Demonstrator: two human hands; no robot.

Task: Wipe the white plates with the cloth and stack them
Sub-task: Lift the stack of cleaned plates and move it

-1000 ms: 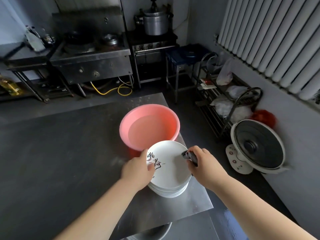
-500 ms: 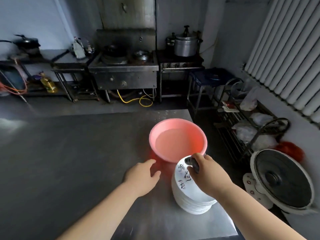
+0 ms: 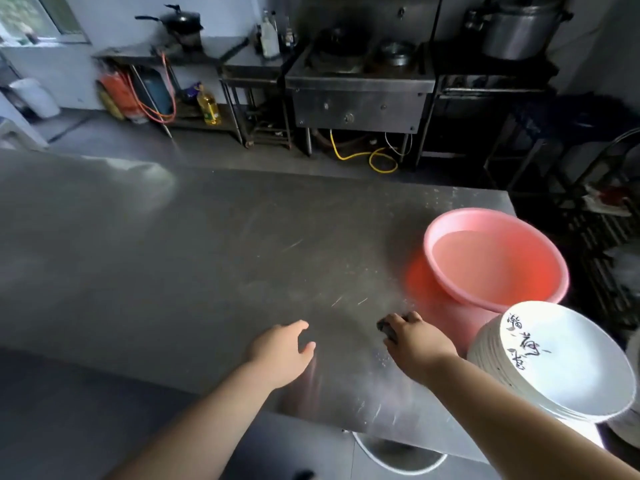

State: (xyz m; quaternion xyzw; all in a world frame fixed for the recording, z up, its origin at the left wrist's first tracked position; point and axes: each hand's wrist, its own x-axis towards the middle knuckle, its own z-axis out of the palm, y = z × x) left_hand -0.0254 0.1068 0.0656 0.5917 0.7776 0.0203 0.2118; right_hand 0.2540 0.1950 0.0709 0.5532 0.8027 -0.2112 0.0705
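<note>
The right hand (image 3: 415, 341) is clenched round a dark cloth (image 3: 387, 328), a wad of it poking out past the knuckles, kept ready for wiping. The left hand (image 3: 282, 351) hovers slack and empty over the steel table (image 3: 173, 254). The stack of white plates (image 3: 554, 365) waits just right of the gripping fingers, beside the pink basin (image 3: 498, 258), likely rinse water.

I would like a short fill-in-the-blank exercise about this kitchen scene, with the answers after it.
1. The pink basin holds ____.
2. The stack of white plates stands to the ____ of the right hand.
3. The dark cloth is held in the ____ hand.
4. The left hand holds ____.

Missing words: water; right; right; nothing
</note>
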